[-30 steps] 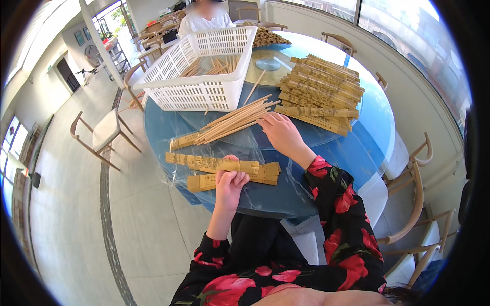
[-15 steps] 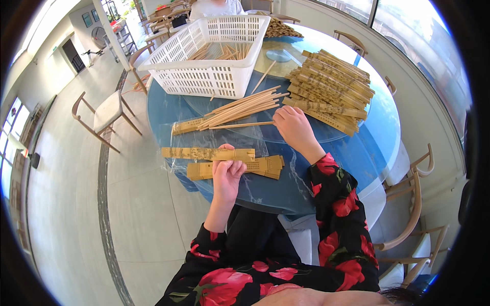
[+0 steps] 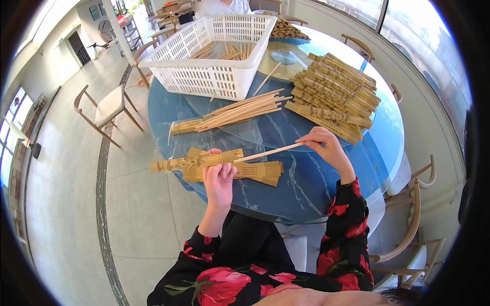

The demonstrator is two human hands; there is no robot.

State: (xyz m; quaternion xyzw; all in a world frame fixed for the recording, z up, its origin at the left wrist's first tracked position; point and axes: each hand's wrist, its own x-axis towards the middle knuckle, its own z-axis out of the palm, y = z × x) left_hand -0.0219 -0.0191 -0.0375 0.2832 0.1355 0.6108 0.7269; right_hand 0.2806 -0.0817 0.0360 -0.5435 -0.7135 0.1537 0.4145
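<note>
My left hand [image 3: 219,179] is closed round a long gold printed paper sleeve [image 3: 178,163], held level above the table. Between the fingertips of my right hand [image 3: 326,145] is the far end of a thin pale wooden stick [image 3: 273,152]. The stick's other tip is at the sleeve's right end; whether it has entered the sleeve I cannot tell. Beneath my left hand lie several flat gold sleeves [image 3: 260,172]. A bundle of loose wooden sticks [image 3: 245,109] rests farther back, partly over another gold sleeve [image 3: 185,126].
A white slatted plastic basket [image 3: 204,76] with several sticks inside stands at the back left. To the right is a big pile of gold sleeves [image 3: 337,92]. The round blue table [image 3: 306,183] has chairs [image 3: 109,104] around it. A person in white [image 3: 224,6] is beyond the basket.
My right hand has drawn one stick from the bundle and brought it right and nearer, to the sleeve's end. My left hand has shifted slightly left, tilting the sleeve.
</note>
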